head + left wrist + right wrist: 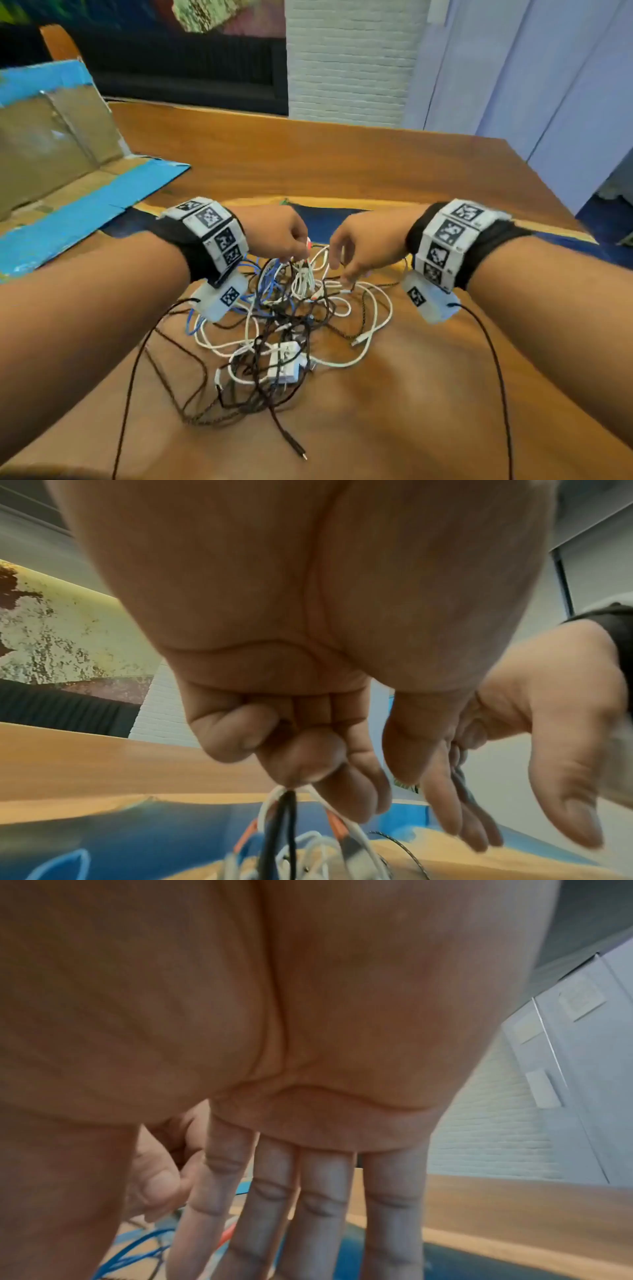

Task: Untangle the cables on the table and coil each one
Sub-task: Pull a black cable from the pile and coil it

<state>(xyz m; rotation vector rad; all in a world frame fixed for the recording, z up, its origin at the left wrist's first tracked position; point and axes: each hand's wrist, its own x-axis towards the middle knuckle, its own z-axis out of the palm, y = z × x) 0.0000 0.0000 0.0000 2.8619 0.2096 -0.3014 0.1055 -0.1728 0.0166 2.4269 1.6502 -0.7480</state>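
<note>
Head view: both hands work the top of a cable tangle [287, 315] lying mid-bench [376, 164]
Left hand [281, 233] pinches white and black strands, lifted probably to find a free end; right hand [359, 246] reaches in with fingers mostly straight, whether it grips any strand is hidden, and wrist views are blurred, so individual cables cannot be traced

A flattened cardboard box [58, 144] with blue edges lies far left on the wooden table [342, 164]. Beyond stand a white brick wall [346, 58] and pale cabinets [534, 78].
</note>
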